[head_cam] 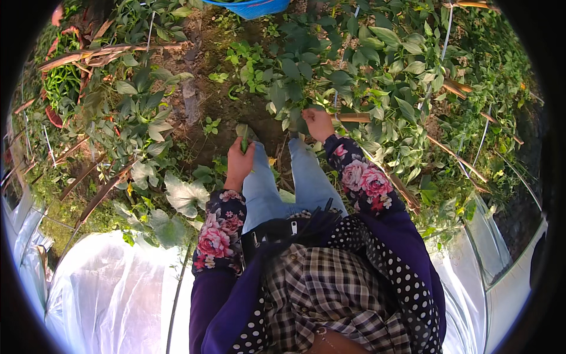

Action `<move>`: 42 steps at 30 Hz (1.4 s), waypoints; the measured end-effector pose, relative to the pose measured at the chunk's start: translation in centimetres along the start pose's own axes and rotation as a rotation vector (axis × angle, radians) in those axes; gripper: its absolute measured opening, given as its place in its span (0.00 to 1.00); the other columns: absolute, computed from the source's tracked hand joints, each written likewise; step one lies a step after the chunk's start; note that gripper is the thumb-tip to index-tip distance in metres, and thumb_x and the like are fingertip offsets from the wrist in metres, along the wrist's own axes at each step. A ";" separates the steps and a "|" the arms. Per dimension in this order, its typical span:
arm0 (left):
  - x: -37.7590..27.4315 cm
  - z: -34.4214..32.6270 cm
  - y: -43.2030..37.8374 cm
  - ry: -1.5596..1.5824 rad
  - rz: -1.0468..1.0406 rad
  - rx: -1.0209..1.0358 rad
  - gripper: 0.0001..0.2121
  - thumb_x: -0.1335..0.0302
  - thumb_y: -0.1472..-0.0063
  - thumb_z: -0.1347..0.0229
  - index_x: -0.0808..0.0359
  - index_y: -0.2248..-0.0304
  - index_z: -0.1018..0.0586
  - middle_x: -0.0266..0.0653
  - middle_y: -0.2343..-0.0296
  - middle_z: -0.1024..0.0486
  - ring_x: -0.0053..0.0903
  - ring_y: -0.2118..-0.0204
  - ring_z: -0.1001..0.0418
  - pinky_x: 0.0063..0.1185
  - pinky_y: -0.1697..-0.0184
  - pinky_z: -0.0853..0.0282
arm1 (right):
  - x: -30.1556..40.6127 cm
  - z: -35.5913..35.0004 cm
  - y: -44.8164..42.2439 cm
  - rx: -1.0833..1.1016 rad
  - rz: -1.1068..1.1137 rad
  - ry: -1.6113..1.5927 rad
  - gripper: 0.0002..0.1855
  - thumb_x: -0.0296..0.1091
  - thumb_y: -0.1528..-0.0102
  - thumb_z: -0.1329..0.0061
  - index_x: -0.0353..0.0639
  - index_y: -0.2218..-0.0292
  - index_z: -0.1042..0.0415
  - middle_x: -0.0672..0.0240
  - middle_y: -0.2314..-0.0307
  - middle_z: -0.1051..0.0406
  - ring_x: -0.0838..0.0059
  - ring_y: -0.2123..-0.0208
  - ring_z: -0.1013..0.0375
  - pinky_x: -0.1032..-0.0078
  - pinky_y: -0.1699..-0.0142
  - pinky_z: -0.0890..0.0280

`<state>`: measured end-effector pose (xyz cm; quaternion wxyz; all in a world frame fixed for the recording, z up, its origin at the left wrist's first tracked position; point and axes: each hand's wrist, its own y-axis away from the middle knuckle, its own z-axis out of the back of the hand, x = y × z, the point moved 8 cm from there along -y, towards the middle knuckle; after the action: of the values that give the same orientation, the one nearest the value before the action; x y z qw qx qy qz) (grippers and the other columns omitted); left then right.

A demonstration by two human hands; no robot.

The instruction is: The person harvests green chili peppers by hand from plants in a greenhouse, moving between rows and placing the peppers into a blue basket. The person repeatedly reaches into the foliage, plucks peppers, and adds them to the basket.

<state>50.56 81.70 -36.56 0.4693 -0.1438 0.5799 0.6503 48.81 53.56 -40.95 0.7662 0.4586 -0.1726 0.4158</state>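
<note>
My left hand (240,161) is closed around a green chili pepper (244,140), which sticks up past the thumb above my left knee. My right hand (317,124) is at the edge of a leafy pepper plant (296,84), fingers curled against the foliage. Whether anything sits between those fingers is hidden. Just to its right, a dry wooden stake (353,117) juts out of the leaves. Between the rows, a curved green pepper (232,93) shows low down beside small bright-green seedlings (247,62).
A blue basket (256,9) with green contents stands ahead on the soil path (221,110). At far left, a red-edged sack holds many green peppers (64,86). Stakes (106,51) and white strings (447,33) cross both rows. Plastic sheeting (119,283) hangs behind me.
</note>
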 end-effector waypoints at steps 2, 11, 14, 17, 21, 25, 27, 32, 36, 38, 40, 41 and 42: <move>0.9 1.3 0.9 0.080 0.103 -0.002 0.11 0.68 0.42 0.45 0.71 0.71 0.27 0.35 0.83 0.30 0.19 0.83 0.36 0.19 0.78 0.39 | -2.6 2.9 -1.4 -0.178 0.015 -0.046 0.12 0.25 0.50 0.58 0.37 0.63 0.26 0.55 0.71 0.25 0.56 0.68 0.25 0.68 0.62 0.32; 5.1 1.6 3.3 0.352 0.374 0.040 0.14 0.64 0.38 0.49 0.70 0.72 0.26 0.29 0.84 0.34 0.14 0.83 0.37 0.16 0.80 0.41 | -3.1 1.0 -9.8 0.083 0.060 0.571 0.13 0.31 0.48 0.55 0.41 0.61 0.26 0.51 0.70 0.26 0.50 0.66 0.27 0.62 0.58 0.31; 4.0 0.9 3.2 0.437 0.297 0.106 0.11 0.69 0.36 0.53 0.70 0.68 0.25 0.28 0.82 0.35 0.14 0.81 0.39 0.16 0.79 0.42 | -5.1 -1.6 -11.6 0.307 -0.142 0.835 0.12 0.33 0.47 0.57 0.39 0.62 0.28 0.50 0.69 0.28 0.49 0.65 0.28 0.57 0.60 0.33; 3.9 0.8 3.6 0.469 0.248 0.096 0.10 0.70 0.38 0.50 0.69 0.69 0.25 0.27 0.83 0.33 0.13 0.82 0.38 0.15 0.79 0.41 | -4.7 -3.9 -12.0 0.489 -0.027 0.915 0.15 0.36 0.43 0.61 0.34 0.64 0.28 0.50 0.70 0.28 0.54 0.67 0.29 0.57 0.62 0.33; 4.3 0.9 4.4 0.447 0.253 0.113 0.08 0.72 0.39 0.51 0.70 0.68 0.25 0.27 0.81 0.34 0.12 0.79 0.39 0.15 0.77 0.41 | -7.7 -3.3 -13.9 0.401 0.008 0.678 0.16 0.37 0.43 0.61 0.36 0.65 0.25 0.52 0.73 0.27 0.56 0.72 0.28 0.59 0.66 0.32; 5.0 0.9 4.9 0.439 0.268 0.102 0.08 0.71 0.40 0.49 0.69 0.70 0.24 0.27 0.80 0.32 0.12 0.79 0.37 0.14 0.76 0.39 | -8.1 -0.3 -13.4 0.422 0.271 0.455 0.12 0.36 0.45 0.53 0.35 0.66 0.26 0.51 0.75 0.28 0.62 0.75 0.30 0.62 0.69 0.37; 5.1 0.8 5.1 0.406 0.274 0.104 0.09 0.70 0.40 0.48 0.68 0.71 0.24 0.27 0.81 0.32 0.12 0.78 0.36 0.15 0.75 0.39 | -4.9 1.3 -9.9 0.442 0.945 0.490 0.09 0.34 0.46 0.51 0.37 0.67 0.25 0.51 0.75 0.29 0.66 0.77 0.32 0.63 0.72 0.39; 5.8 -0.8 4.4 0.327 0.330 0.123 0.09 0.69 0.41 0.46 0.68 0.71 0.24 0.28 0.81 0.30 0.13 0.78 0.34 0.16 0.74 0.37 | -2.4 6.0 -6.7 0.499 0.085 -0.228 0.08 0.33 0.46 0.52 0.39 0.67 0.25 0.53 0.75 0.28 0.65 0.76 0.31 0.65 0.71 0.38; 2.4 -3.8 3.4 0.428 0.296 0.151 0.08 0.71 0.40 0.47 0.69 0.66 0.23 0.31 0.76 0.27 0.16 0.74 0.31 0.18 0.71 0.35 | -0.5 8.3 -3.8 0.528 0.006 -0.374 0.08 0.33 0.46 0.52 0.39 0.67 0.25 0.53 0.75 0.28 0.64 0.75 0.30 0.65 0.71 0.37; 1.1 -5.8 2.4 0.410 0.127 0.184 0.09 0.74 0.40 0.49 0.69 0.63 0.23 0.35 0.71 0.25 0.21 0.68 0.28 0.21 0.65 0.33 | -0.1 8.9 -2.6 0.526 -0.002 -0.378 0.08 0.33 0.46 0.52 0.39 0.67 0.26 0.53 0.75 0.28 0.64 0.75 0.30 0.65 0.70 0.37; -2.0 -7.7 2.6 0.213 -0.173 0.279 0.11 0.76 0.41 0.50 0.68 0.60 0.24 0.39 0.63 0.27 0.28 0.61 0.29 0.24 0.59 0.33 | -0.1 8.8 -2.1 0.539 0.000 -0.369 0.08 0.33 0.46 0.52 0.39 0.67 0.26 0.54 0.75 0.28 0.63 0.74 0.29 0.65 0.70 0.37; -3.6 -8.7 3.0 0.114 -0.323 0.323 0.12 0.77 0.42 0.50 0.67 0.58 0.24 0.41 0.59 0.28 0.31 0.57 0.29 0.25 0.56 0.33 | 0.1 8.7 -1.7 0.547 -0.005 -0.359 0.08 0.33 0.46 0.52 0.39 0.67 0.26 0.54 0.75 0.28 0.63 0.74 0.29 0.65 0.70 0.36; -4.2 -9.8 3.2 0.108 -0.332 0.359 0.13 0.76 0.43 0.49 0.66 0.58 0.24 0.41 0.57 0.29 0.34 0.56 0.30 0.27 0.55 0.33 | 0.1 8.5 -1.8 0.562 0.000 -0.346 0.08 0.33 0.46 0.52 0.39 0.67 0.26 0.54 0.75 0.28 0.63 0.74 0.29 0.65 0.70 0.36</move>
<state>46.71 71.48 -34.31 0.5558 -0.1859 0.6790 0.4422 51.34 45.96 -37.48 0.5689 0.7160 -0.1787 0.3630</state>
